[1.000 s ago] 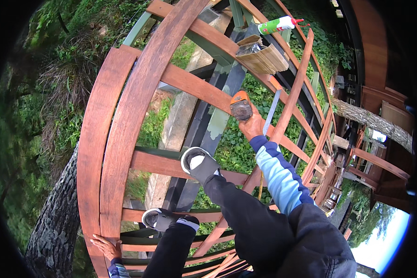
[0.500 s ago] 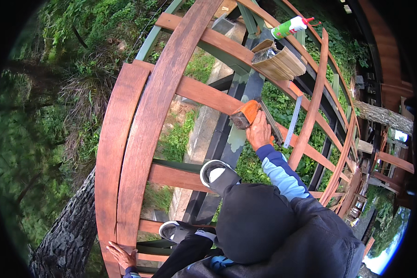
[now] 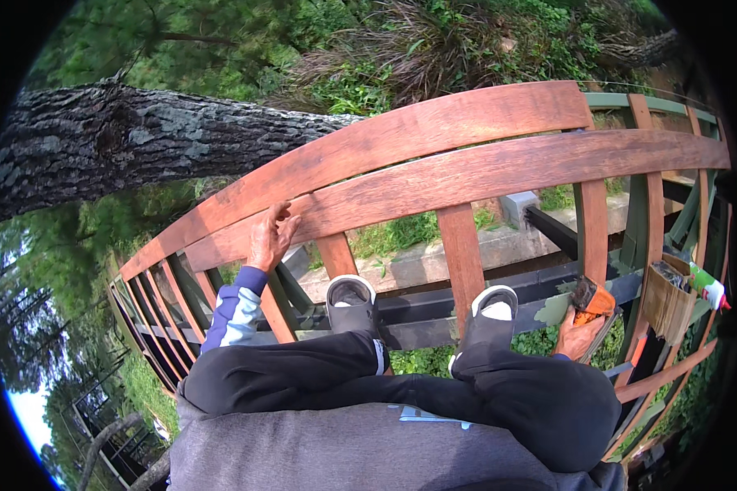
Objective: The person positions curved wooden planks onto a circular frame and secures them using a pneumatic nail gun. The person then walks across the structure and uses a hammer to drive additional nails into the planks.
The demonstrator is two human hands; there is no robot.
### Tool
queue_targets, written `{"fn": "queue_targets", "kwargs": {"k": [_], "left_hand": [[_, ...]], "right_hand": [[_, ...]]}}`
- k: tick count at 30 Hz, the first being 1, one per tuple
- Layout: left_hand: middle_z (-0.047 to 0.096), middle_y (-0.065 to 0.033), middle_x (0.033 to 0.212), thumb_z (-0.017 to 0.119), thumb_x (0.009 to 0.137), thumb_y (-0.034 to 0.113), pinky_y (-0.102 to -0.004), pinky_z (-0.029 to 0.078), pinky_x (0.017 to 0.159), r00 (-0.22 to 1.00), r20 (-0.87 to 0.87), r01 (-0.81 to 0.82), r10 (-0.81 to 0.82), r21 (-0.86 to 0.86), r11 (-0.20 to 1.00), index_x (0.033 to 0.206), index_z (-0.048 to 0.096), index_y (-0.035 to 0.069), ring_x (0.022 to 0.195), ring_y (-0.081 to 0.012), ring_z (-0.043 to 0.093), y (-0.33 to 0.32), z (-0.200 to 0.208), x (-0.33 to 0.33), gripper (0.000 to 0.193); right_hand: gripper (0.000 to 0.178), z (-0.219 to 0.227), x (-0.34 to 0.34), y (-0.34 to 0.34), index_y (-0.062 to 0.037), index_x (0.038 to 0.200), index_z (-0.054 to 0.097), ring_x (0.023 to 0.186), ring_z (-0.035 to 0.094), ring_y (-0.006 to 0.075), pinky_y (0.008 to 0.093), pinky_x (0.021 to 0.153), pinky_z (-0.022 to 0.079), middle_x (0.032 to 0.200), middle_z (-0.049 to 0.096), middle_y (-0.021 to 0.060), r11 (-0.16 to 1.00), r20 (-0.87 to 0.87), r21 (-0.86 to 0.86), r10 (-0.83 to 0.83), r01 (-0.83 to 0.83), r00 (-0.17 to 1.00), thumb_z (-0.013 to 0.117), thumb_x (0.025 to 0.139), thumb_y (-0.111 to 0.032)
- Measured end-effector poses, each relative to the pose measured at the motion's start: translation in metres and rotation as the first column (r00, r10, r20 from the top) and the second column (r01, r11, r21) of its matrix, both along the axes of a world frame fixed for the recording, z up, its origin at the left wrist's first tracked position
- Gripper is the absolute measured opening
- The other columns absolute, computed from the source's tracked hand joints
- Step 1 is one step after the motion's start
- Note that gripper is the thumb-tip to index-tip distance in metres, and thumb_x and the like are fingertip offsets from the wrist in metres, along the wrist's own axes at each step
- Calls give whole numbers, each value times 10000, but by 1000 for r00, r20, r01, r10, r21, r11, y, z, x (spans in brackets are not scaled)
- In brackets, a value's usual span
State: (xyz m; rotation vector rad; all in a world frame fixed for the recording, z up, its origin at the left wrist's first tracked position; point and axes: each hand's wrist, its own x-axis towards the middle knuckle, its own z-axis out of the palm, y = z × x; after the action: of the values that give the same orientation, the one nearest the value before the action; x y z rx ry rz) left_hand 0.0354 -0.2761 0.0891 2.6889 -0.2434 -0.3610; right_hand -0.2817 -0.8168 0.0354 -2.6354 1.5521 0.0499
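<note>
My left hand (image 3: 270, 237) is at the near edge of the lower of two curved reddish-brown planks (image 3: 434, 184). Its fingers are apart and slightly bent, with nothing in them; whether the fingertips touch the wood I cannot tell. Above that plank lies a second curved plank (image 3: 434, 131), with a thin dark gap between the two. Down to the right, my right hand (image 3: 580, 334) has its fingers around an orange tool with a dark, block-shaped end (image 3: 595, 299). The tool's exact kind does not show, and my palm hides part of it. A long dark strip runs beside this hand.
A brown open-topped box (image 3: 667, 301) and a green-and-white bottle with a red nozzle (image 3: 707, 286) stand at the right. My shoes (image 3: 350, 301) are on dark beams between wooden slats (image 3: 463, 254), with gaps down to greenery. A thick tree trunk (image 3: 164, 135) crosses behind the planks.
The view has swung left, so the planks now run across it. My left hand has lifted from lying flat on the wood. The right hand is still at the orange tool.
</note>
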Motion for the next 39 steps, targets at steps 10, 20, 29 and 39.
{"fn": "queue_targets", "kwargs": {"k": [10, 20, 29, 39], "left_hand": [[680, -72, 863, 670, 879, 128, -291, 514, 679, 990, 132, 2, 43, -319, 948, 1014, 653, 40, 780, -143, 650, -28, -30, 21, 162], [646, -86, 765, 721, 814, 95, -305, 500, 567, 925, 308, 291, -221, -202, 935, 891, 642, 32, 662, -231, 640, -15, -20, 36, 127], [684, -28, 926, 650, 904, 154, -227, 498, 631, 957, -267, -278, 116, -723, 633, 985, 646, 8, 737, -65, 592, -26, -30, 23, 167], [626, -61, 749, 577, 953, 173, -238, 442, 438, 806, 590, 365, 56, -568, 737, 951, 609, 22, 534, -101, 569, -59, 24, 51, 154]], "right_hand": [[837, 4, -4, -7, 55, 1372, 312, 1230, 425, 436, 456, 1033, 356, 1317, 442, 296, 996, -3, -19, 84, -84, 996, 755, 777, -331], [928, 18, -4, -6, 61, 1409, 262, 1221, 441, 436, 446, 1007, 373, 1344, 426, 301, 991, -73, 130, -14, 24, 997, 766, 770, -385], [891, 16, -8, -5, 44, 1410, 277, 1203, 452, 441, 462, 996, 382, 1341, 436, 287, 994, -87, 105, 17, -8, 996, 718, 805, -439], [910, 3, -12, -12, 106, 1385, 286, 1217, 439, 448, 472, 997, 381, 1335, 428, 327, 995, -69, 48, 86, -83, 994, 669, 825, -500]]}}
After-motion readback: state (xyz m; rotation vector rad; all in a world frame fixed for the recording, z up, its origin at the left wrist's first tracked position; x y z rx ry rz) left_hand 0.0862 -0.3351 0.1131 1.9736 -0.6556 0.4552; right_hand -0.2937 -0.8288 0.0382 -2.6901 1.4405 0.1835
